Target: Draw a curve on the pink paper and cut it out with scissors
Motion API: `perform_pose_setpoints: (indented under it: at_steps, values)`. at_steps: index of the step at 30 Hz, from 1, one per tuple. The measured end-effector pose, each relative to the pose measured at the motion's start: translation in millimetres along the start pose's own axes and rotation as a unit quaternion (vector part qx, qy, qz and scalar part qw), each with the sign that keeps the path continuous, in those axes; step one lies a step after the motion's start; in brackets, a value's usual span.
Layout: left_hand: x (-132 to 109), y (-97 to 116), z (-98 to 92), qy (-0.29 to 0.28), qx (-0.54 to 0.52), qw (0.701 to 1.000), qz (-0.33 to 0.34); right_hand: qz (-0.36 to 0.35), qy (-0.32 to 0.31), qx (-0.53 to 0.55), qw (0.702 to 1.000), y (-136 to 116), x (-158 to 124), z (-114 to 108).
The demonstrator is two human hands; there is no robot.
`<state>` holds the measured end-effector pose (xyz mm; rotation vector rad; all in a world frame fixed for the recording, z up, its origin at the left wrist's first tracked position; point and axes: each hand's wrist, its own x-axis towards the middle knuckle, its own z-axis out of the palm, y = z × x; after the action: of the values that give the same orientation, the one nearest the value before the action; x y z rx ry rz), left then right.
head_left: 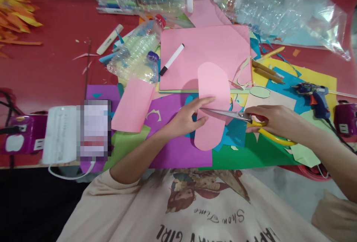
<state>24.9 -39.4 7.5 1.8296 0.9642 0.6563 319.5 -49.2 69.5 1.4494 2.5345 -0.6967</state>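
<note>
A long pink paper piece with rounded ends (212,86) stands out in front of me over the coloured sheets. At its left edge my left hand (192,115) grips it, with the forefinger and thumb lying over the paper. My right hand (267,119) is closed around the yellow handles of a pair of scissors (231,113). The scissor blades look nearly together and lie across the middle of the pink paper, their tips between the left forefinger and thumb. A pink sheet (206,56) with a white marker (173,59) on it lies just behind.
Several clear plastic bottles (136,48) lie at the back and left. A blue glue gun (318,99) rests at the right among paper scraps. To the left are a phone (96,130), a white box-like item (60,134) and a purple power block (25,134) with cables.
</note>
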Motion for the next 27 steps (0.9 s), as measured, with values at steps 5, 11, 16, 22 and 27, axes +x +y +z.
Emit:
perform_pose_setpoints:
  at_steps: [5, 11, 16, 22, 27]
  values:
    - [8, -6, -5.3, 0.124, -0.024, 0.991, -0.038, 0.067, 0.081, -0.037, 0.994, 9, -3, 8]
    - [10, -7, -6.9, 0.151, 0.002, 0.987, -0.052, 0.208, 0.157, -0.066, 0.963, 23, -15, 19]
    - [9, -7, -5.1, 0.154, -0.009, 0.987, -0.045, 0.242, 0.145, -0.011, 0.959, 37, -34, 28]
    - [10, -7, -6.6, 0.161, 0.002, 0.986, -0.039, 0.232, 0.172, -0.063, 0.955, 16, -39, 19]
    - [8, -2, -5.6, 0.152, 0.005, 0.988, 0.000, 0.151, 0.227, 0.124, 0.954, -11, -13, 6]
